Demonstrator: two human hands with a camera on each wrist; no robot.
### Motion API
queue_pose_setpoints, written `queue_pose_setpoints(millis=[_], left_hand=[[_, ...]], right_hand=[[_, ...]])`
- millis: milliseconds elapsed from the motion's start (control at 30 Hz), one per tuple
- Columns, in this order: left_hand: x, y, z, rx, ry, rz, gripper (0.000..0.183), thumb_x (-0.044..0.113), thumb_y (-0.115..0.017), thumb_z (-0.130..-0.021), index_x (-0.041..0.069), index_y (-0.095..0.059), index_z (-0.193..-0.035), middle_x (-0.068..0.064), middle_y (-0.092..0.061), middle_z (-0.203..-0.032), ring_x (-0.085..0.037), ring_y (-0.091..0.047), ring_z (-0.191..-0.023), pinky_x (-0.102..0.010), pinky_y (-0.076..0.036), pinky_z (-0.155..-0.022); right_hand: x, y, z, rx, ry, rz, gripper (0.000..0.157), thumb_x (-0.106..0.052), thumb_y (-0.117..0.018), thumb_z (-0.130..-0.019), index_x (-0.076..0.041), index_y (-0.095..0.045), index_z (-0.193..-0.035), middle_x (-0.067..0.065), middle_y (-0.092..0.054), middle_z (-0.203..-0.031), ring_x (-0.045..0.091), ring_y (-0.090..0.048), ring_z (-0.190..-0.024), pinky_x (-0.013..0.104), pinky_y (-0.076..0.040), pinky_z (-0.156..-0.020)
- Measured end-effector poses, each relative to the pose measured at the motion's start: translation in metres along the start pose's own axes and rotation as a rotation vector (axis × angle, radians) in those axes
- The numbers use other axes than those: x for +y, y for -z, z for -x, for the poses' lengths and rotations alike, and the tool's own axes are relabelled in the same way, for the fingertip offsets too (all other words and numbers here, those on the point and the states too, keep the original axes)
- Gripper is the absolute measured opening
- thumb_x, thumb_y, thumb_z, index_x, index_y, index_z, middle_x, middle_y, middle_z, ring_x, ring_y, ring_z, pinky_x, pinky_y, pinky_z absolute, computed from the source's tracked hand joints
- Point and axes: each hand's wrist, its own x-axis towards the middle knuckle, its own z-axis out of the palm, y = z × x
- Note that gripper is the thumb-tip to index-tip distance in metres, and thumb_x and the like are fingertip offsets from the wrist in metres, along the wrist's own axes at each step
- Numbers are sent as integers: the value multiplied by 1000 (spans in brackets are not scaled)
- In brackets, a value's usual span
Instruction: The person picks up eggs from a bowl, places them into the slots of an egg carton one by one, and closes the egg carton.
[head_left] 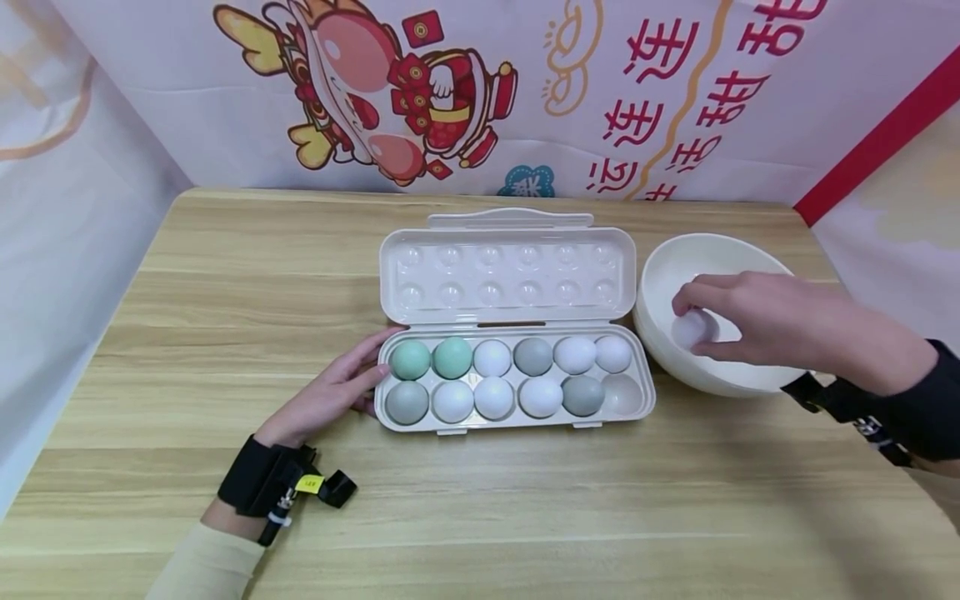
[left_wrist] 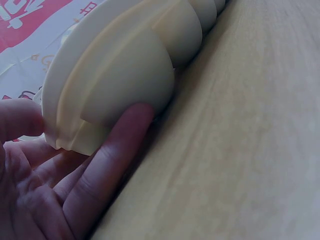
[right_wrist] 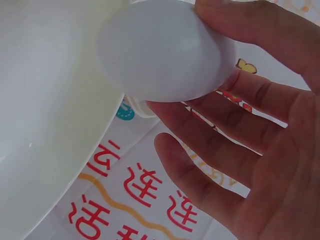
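My right hand (head_left: 780, 321) pinches a white egg (head_left: 693, 330) between thumb and fingers, over the white bowl (head_left: 671, 250). In the right wrist view the egg (right_wrist: 165, 50) is large and smooth, close to the bowl's rim. At the table's middle lies a white plastic egg box (head_left: 517, 423) with its lid (head_left: 507, 271) folded back. Two green eggs, several white eggs and several grey ones sit in its cups; the front right cup (head_left: 621, 396) shows its bare hollow. My left hand (head_left: 337, 383) grips the box's left end, thumb at the rim, fingers against the side.
The bowl stands just right of the box, close to the lid's right end. Under everything is a wood-grain table (head_left: 480, 517). A printed cloth (head_left: 480, 100) with cartoon figures and red characters hangs along the table's back edge.
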Motion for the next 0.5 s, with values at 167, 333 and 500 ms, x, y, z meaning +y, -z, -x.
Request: queue_pose_setpoints(millis=[167, 333, 500], left_hand=[[-1, 0, 0, -1, 1, 5, 52, 19, -43, -105, 12, -24, -153, -22, -38, -140, -24, -61, -90, -36, -55, -66], [-2, -1, 0, -3, 2, 10, 53, 19, -44, -105, 12, -24, -153, -21, -37, -140, -24, -60, -91, -36, -55, -66], [-2, 0, -1, -6, 0, 17, 52, 18, -43, -105, 12, -25, -153, -23, -39, -138, -24, -61, -90, -37, -55, -66]], right_hand=[[-9, 0, 1, 74, 70, 21, 44, -17, -90, -65, -15, -64, -101, -9, -59, -91, 7, -54, -69, 30, -50, -58], [-17, -3, -2, 120, 143, 10, 48, -14, -91, -61, -14, -64, -100, -8, -60, -93, 8, -56, -71, 32, -53, -61], [-24, -9, -4, 136, 182, -42, 53, -12, -92, -59, -13, -63, -103, -5, -61, -97, 8, -56, -77, 32, -55, -67]])
